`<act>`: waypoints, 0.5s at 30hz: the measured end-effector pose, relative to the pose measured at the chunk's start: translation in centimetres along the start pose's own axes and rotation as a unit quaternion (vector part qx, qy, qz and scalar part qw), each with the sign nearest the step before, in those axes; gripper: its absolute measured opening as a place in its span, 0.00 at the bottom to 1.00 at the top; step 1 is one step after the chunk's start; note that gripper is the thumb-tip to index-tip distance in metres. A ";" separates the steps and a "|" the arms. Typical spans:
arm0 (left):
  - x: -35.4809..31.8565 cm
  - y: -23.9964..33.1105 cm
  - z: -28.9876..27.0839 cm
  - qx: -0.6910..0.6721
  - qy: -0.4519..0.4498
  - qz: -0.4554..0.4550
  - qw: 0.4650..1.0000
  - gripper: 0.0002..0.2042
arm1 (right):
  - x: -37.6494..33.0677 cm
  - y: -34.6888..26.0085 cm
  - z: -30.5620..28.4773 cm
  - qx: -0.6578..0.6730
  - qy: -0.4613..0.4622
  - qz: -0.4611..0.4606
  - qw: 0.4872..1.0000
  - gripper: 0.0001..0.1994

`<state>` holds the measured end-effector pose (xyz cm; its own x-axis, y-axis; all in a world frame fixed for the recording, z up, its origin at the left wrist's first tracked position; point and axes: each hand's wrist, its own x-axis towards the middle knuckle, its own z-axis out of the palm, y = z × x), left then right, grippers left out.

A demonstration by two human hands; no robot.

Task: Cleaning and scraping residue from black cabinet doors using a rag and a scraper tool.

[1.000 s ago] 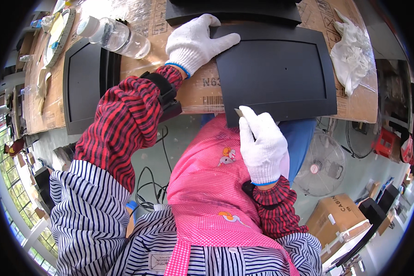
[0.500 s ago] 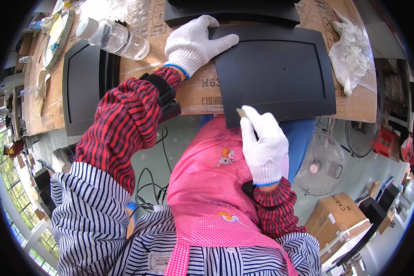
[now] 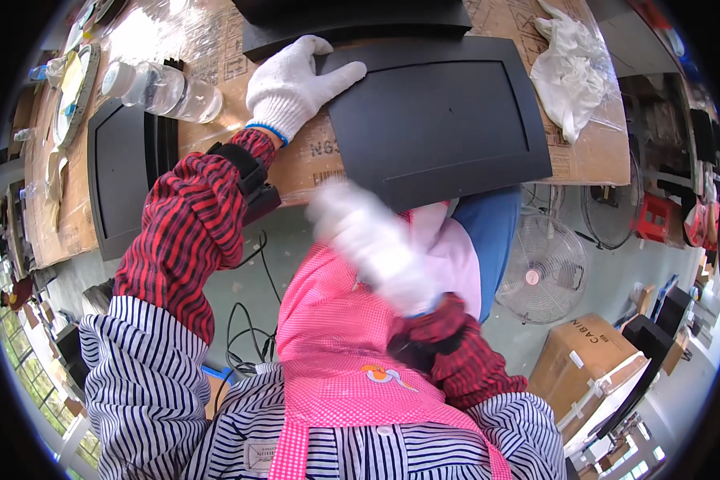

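Observation:
A flat black panel with a raised border lies on the cardboard-covered table, its near edge over the table's front. My left hand, in a white knit glove, grips the panel's far left corner, the thumb resting on its face. My right hand, gloved in white too, is smeared by motion in front of the panel's near left corner, above my pink apron. Its fingers, and anything in them, cannot be made out.
Behind the panel stands another black part. At left are a clear bottle lying on its side and a second black panel. A crumpled white cloth lies at right; a fan stands on the floor.
My right hand has swung left and toward me from the panel's near edge, where it pinched a small thin piece. My left hand keeps its hold. The whole view has shifted slightly.

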<state>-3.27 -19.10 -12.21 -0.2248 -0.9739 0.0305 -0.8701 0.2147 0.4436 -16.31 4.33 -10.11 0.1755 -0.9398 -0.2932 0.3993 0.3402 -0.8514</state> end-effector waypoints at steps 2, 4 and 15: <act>0.2 -0.2 0.1 -0.018 0.018 0.005 1.000 0.37 | 0.3 3.5 2.7 -0.061 -0.251 0.174 0.950 0.22; 0.3 -0.4 0.1 -0.015 0.016 0.000 1.000 0.37 | 0.3 2.5 1.5 -0.138 -0.248 0.139 0.949 0.21; -0.1 -0.4 -0.2 0.006 0.017 -0.018 1.000 0.37 | 0.6 -3.4 -5.7 -0.137 0.083 -0.109 0.981 0.26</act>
<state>-2.78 -19.08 -12.27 -0.1786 -0.9829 0.0443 -0.8827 0.1799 0.4341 -22.69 2.45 -9.90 -0.0451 -0.9892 -0.1393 0.1505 0.1311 -0.9799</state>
